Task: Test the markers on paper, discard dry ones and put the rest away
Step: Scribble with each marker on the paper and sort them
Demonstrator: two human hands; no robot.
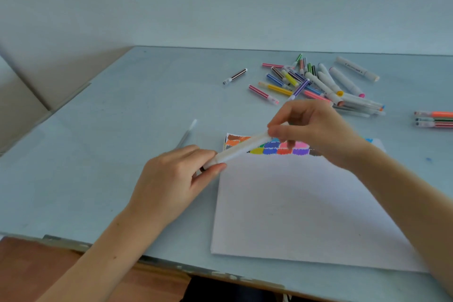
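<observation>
A thick white marker is held slantwise above the top left corner of the white paper. My left hand grips its lower left end. My right hand pinches its upper right end with thumb and fingertips. Rows of colour swatches run along the paper's top edge, partly hidden by the marker and my right hand. A pile of several thin striped and thick white markers lies on the table beyond my right hand.
A lone dark marker lies left of the pile. A thin grey pen lies left of the paper. Three markers lie at the right edge. The grey table's chipped front edge runs below the paper.
</observation>
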